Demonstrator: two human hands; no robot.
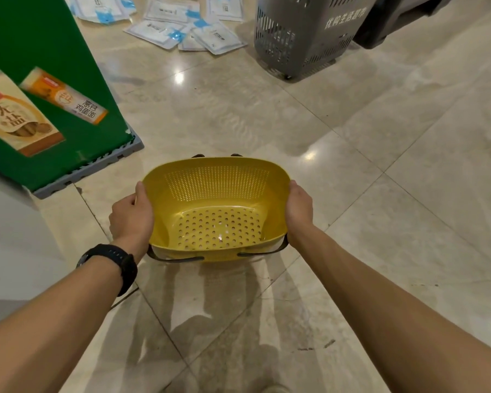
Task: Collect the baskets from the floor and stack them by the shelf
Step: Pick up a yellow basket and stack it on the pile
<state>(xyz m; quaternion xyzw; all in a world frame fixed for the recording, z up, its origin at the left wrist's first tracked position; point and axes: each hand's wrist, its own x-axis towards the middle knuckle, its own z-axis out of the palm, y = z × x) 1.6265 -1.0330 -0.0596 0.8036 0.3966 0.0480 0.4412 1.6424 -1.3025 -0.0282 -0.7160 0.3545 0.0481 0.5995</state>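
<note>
A yellow perforated basket (216,194) with dark folded handles is held above the tiled floor in front of me, its open top facing me. My left hand (132,215) grips its left rim, thumb over the edge. On the opposite rim, my right hand (298,209) grips in the same way. A black watch sits on my left wrist. The basket is empty. Its underside is hidden.
A green display stand (54,89) with product pictures sits on a grey base at the left. A grey wheeled shopping basket (304,35) stands at the back right. Several white and blue packets (182,26) lie scattered on the floor behind.
</note>
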